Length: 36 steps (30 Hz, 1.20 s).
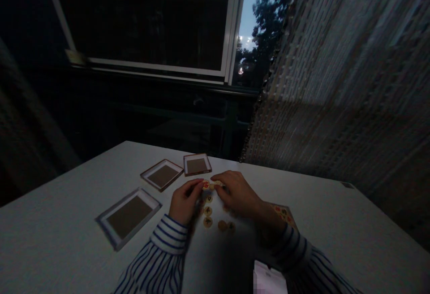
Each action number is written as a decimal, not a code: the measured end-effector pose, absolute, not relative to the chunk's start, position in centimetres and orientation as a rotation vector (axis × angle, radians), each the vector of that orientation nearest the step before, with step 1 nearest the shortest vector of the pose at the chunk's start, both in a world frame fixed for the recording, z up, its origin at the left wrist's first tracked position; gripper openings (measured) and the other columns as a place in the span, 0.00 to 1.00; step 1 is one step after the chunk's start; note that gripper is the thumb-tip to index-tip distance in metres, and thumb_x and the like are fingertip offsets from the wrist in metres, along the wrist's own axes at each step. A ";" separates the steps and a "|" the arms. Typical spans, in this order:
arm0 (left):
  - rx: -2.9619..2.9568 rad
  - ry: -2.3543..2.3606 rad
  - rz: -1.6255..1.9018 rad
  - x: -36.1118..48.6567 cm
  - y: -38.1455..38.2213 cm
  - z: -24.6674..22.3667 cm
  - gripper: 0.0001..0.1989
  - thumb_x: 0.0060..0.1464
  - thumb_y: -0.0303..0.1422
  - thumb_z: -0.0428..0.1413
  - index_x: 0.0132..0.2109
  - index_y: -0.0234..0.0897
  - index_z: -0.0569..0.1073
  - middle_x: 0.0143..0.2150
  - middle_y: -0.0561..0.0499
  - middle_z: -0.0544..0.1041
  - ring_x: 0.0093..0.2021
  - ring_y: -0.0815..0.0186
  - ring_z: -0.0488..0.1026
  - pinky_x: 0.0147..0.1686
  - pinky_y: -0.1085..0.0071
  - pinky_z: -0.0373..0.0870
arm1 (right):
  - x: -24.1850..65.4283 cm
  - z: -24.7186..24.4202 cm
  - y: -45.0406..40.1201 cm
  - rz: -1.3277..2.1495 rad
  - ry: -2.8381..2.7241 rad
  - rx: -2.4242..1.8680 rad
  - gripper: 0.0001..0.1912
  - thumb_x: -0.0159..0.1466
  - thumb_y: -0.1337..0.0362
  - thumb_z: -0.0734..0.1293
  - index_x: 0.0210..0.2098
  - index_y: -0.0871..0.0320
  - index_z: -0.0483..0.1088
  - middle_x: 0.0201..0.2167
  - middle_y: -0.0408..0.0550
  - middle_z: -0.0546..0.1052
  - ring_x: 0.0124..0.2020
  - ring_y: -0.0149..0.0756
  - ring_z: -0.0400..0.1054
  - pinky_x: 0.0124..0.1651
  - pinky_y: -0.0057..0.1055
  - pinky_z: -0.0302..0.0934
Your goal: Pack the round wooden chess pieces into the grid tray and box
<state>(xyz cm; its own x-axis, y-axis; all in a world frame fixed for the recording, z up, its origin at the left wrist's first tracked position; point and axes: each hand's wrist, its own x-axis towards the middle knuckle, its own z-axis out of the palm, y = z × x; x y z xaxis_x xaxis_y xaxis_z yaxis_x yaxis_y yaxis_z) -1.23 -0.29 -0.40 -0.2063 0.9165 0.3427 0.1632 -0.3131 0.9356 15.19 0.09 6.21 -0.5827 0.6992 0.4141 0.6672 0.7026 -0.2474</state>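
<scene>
My left hand (184,201) is closed, its thumb and fingertips pinching a round xiangqi piece (206,185) with a red character. Right beside it, my right hand (237,192) curls its fingers over another pale xiangqi piece (217,183), partly covered by the fingertips. Below the hands, several loose pieces lie on the white table: one dark-marked piece (208,222) in a short column, and a plain-looking piece (222,226) further right. Some pieces are hidden under my right palm.
Three shallow trays or lids lie to the left: a large one (129,215), a middle one (161,174) and a small one (197,165). Behind my right forearm, a box of pieces (284,213) shows partly. A phone (270,278) lies at the near edge. A bead curtain (336,83) hangs beyond.
</scene>
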 end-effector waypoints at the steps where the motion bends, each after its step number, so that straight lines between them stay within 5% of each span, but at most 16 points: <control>1: 1.453 1.301 1.571 -1.1 -0.4 -0.3 0.15 0.46 0.40 0.53 0.37 0.34 0.74 0.36 0.48 0.77 0.38 0.63 0.73 0.41 0.66 0.68 | 15.5 6.3 -0.1 0.081 -2.421 -1.054 0.14 0.60 0.66 0.57 0.45 0.57 0.65 0.42 0.48 0.72 0.45 0.34 0.61 0.49 0.34 0.48; 9: 1.423 1.293 1.501 0.1 -1.3 0.2 0.16 0.45 0.41 0.54 0.38 0.34 0.74 0.37 0.47 0.77 0.35 0.64 0.73 0.35 0.70 0.70 | 18.0 6.5 -1.5 0.080 -2.355 -1.124 0.14 0.60 0.64 0.58 0.45 0.56 0.65 0.41 0.46 0.72 0.44 0.33 0.62 0.48 0.33 0.49; 36: 1.632 1.283 1.332 4.3 -2.9 0.5 0.12 0.46 0.37 0.54 0.37 0.36 0.74 0.35 0.50 0.77 0.38 0.64 0.73 0.41 0.69 0.68 | 23.3 5.9 -2.7 0.092 -2.372 -1.250 0.13 0.60 0.64 0.57 0.42 0.57 0.68 0.38 0.47 0.74 0.39 0.34 0.66 0.45 0.32 0.53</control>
